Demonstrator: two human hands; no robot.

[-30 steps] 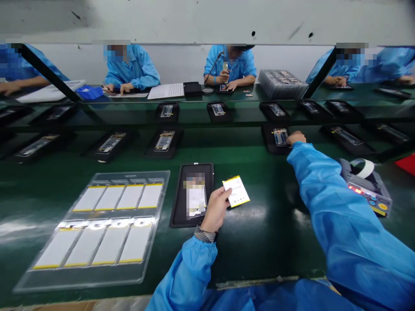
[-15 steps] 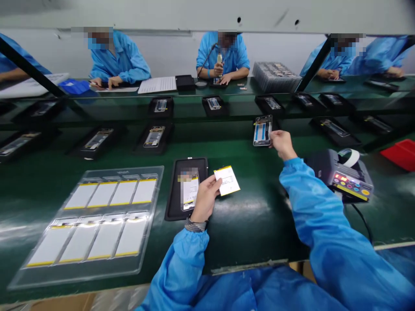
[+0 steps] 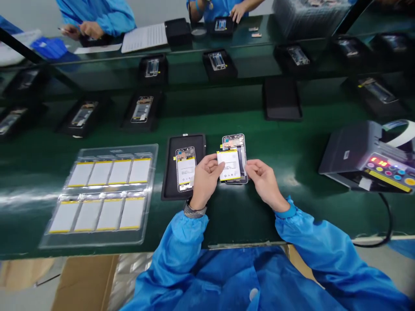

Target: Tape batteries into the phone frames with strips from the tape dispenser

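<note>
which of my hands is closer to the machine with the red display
Right. Your right hand, at the phone frame, is left of the machine; your left hand, holding a battery, is farther left.

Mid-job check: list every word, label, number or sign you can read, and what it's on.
No text reads clearly enough to quote.
Tape machine: red display digits, too blurred; button marks and side label, too small.
Battery in the left hand: print and a row of signs, too small.
Phone on the black tray: print, too small.
Paper: marks, too small.
</note>
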